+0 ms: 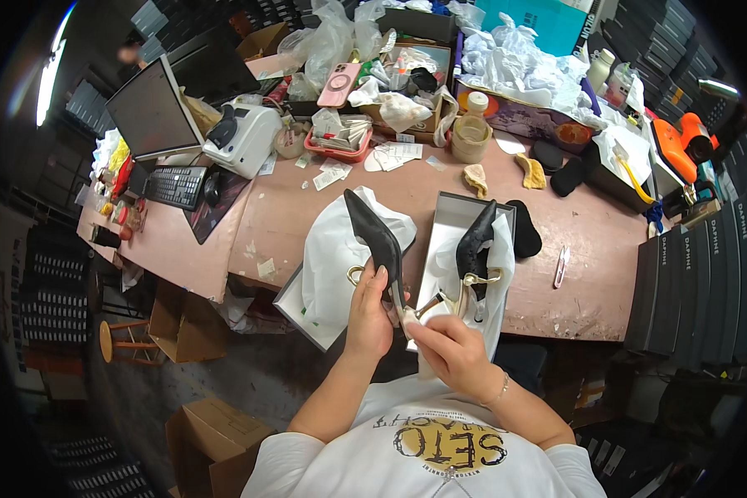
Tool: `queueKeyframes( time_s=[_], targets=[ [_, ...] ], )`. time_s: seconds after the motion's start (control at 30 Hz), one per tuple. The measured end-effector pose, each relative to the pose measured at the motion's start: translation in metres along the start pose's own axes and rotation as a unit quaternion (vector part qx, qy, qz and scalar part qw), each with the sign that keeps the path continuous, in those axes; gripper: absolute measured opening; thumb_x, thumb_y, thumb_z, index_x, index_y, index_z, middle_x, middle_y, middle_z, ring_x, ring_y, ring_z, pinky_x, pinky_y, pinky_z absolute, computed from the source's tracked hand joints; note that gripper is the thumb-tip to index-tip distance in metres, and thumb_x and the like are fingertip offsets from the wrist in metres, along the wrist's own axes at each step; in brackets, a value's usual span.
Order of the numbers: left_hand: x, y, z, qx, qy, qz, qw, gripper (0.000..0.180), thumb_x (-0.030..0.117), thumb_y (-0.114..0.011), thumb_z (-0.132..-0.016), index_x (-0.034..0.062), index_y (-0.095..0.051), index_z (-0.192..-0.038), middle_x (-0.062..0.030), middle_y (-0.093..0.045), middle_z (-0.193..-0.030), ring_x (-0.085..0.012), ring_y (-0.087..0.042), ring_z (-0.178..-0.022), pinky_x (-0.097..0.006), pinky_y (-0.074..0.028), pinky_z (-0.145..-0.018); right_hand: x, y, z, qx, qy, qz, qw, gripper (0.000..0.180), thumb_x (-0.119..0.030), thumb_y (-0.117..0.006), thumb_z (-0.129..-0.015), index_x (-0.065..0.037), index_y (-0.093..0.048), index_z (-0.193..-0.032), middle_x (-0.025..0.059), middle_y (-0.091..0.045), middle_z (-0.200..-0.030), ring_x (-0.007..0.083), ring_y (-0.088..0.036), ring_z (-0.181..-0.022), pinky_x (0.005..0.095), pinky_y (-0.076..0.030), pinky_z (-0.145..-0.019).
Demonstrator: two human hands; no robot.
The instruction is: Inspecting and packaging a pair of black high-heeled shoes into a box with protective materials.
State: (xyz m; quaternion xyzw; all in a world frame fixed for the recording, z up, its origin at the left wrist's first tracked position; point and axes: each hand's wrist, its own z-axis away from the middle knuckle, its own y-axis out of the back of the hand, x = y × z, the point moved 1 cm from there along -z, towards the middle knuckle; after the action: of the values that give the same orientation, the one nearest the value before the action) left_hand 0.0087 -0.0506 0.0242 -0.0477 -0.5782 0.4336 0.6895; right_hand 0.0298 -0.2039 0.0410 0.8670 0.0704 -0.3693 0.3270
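Observation:
My left hand [368, 319] is closed around a black pointed-toe shoe [379, 236], its toe pointing away from me. Gold-coloured hardware shows at the shoe's left side. With pinched fingers, my right hand [456, 355] holds a white cloth or tissue [425, 365] against the heel end of that shoe. The matching shoe [474, 242], with a gold-coloured buckle, lies in a grey shoebox [445, 214] lined with white paper. Left of it, white tissue paper [328, 264] spreads over the box lid [313, 329] at the table's front edge.
A pink-handled cutter [562, 267] and yellow sponge pieces [529, 172] lie on the table [589, 303]. A jar [471, 137], red basket [340, 143], label printer [245, 139], keyboard [175, 187] and monitor [153, 108] stand farther back. Stacked shoeboxes [699, 278] border the right.

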Motion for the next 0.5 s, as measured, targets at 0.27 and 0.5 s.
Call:
queueKeyframes(
  time_s=[0.27, 0.5],
  targets=[
    [-0.003, 0.0, -0.001, -0.006, 0.005, -0.029, 1.0, 0.036, 0.024, -0.048, -0.097, 0.0036, -0.049, -0.127, -0.0038, -0.059, -0.101, -0.0107, -0.057, -0.082, -0.028, -0.051, -0.073, 0.005, -0.01, 0.022, -0.078, 0.009, 0.027, 0.997, 0.032, -0.004, -0.066, -0.074, -0.007, -0.068, -0.106, 0.005, -0.063, -0.09, 0.0189, -0.064, -0.071, 0.0292, -0.053, -0.057],
    [-0.009, -0.014, 0.0, -0.011, -0.012, -0.02, 1.0, 0.035, 0.02, -0.048, -0.097, 0.0028, -0.049, -0.128, -0.0047, -0.06, -0.103, -0.0129, -0.058, -0.088, -0.028, -0.05, -0.074, 0.025, -0.004, -0.016, 0.0, 0.052, 0.054, 0.997, 0.039, -0.007, -0.065, -0.072, -0.006, -0.065, -0.112, 0.0048, -0.062, -0.092, 0.0181, -0.064, -0.072, 0.0279, -0.051, -0.055]
  ],
)
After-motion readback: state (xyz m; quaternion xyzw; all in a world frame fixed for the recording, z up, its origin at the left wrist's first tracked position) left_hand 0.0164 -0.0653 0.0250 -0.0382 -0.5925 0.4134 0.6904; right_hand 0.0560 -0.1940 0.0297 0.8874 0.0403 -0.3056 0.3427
